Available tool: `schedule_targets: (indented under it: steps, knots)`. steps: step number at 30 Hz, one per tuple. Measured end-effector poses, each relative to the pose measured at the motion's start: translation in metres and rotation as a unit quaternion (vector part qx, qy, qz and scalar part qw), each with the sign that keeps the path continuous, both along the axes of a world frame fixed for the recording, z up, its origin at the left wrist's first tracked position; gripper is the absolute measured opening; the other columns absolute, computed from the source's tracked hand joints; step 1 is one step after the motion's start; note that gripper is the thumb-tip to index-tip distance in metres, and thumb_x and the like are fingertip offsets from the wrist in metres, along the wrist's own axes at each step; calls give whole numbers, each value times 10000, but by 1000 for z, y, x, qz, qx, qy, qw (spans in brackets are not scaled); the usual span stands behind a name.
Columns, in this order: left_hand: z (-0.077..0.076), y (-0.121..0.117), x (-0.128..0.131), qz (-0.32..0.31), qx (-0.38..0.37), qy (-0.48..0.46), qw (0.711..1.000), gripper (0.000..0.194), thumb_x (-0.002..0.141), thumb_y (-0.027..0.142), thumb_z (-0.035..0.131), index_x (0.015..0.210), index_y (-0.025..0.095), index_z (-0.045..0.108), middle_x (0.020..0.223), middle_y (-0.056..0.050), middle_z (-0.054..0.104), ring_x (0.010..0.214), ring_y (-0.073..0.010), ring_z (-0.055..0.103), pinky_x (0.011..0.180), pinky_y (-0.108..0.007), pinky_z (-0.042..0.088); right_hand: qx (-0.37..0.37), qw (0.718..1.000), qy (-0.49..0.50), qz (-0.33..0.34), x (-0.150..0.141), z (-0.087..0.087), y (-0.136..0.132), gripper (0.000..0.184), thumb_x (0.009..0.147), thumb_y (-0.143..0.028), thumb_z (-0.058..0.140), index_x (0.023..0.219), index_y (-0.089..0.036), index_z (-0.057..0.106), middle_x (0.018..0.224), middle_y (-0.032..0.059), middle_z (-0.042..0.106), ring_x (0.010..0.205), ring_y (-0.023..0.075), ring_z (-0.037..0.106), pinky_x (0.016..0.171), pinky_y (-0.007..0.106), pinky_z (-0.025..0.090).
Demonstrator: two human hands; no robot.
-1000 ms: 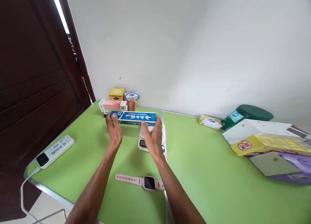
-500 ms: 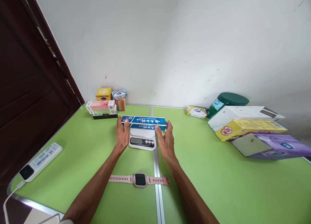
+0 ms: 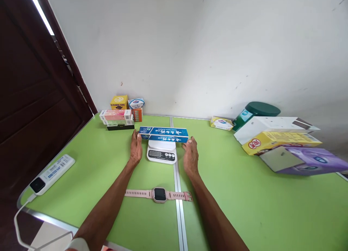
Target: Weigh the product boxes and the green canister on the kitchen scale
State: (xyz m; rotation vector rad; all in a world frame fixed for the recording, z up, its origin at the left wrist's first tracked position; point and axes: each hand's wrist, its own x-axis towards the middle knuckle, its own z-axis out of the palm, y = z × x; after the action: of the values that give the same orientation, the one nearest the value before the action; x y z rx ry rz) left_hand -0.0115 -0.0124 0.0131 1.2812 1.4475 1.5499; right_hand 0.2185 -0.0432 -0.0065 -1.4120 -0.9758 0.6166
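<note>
A blue toothpaste box (image 3: 168,134) lies crosswise on the weighing plate of a small white kitchen scale (image 3: 162,155), overhanging it on both sides. At the box's left end is my left hand (image 3: 136,148), its fingers stretched forward and its thumb close against the corner. My right hand (image 3: 191,155) is by the right end, loosely bent, with the thumb off the front face. Neither hand is wrapped round the box. Nearer to me, between my forearms, a pink-strapped smartwatch (image 3: 159,194) lies flat. The figures on the scale's display cannot be read.
At the back left small cartons (image 3: 116,116) are stacked by the wall. A yellow soap box (image 3: 221,123), a green-lidded tub (image 3: 258,109), a yellow carton (image 3: 280,142) and a purple tissue pack (image 3: 310,160) stand right. A white device (image 3: 53,174) with a cable lies left.
The toothpaste box has come down onto the scale. My thumbs have slid off its front face, and both hands have eased outward to its ends. The view has shifted slightly.
</note>
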Motion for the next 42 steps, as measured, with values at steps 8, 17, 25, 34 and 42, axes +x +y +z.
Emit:
schedule_targets:
  steps: [8,17,25,34,42]
  knots:
    - [-13,6,-4,0,6,-17,1000,887,1047,828,393,1627,171,529,1727,-200,514,1637,-309,474,1372,-475,366,-17,998,63,14,-2,11,-5,1138,936,-946,410,1698,-102,415,1612,292,594,1367,411,708,1226,581,490]
    - [-12,6,-5,6,20,-10,1000,864,1043,826,410,1630,204,537,1713,-180,537,1627,-318,486,1375,-498,359,-4,998,56,13,0,6,-2,1031,975,-876,439,1681,-124,445,1657,279,554,1433,394,659,1256,606,450]
    - [-9,5,-4,2,19,-20,1000,886,1020,854,418,1629,220,535,1705,-172,546,1634,-329,471,1371,-511,362,-1,998,65,10,-2,11,-4,1074,948,-909,438,1671,-116,459,1530,270,660,1350,396,699,1228,619,468]
    - [-7,7,-6,-5,18,-28,999,989,973,909,444,1661,200,490,1702,-188,540,1630,-344,470,1369,-509,361,-5,998,58,16,-1,8,-4,1100,956,-916,421,1705,-111,403,1640,259,558,1479,387,591,1256,569,449]
    - [-3,6,-5,-18,28,-16,999,998,982,905,430,1688,200,459,1742,-175,500,1654,-320,442,1398,-476,309,23,999,41,4,-4,12,-4,1050,968,-916,413,1684,-149,440,1675,252,507,1514,400,549,1245,592,464]
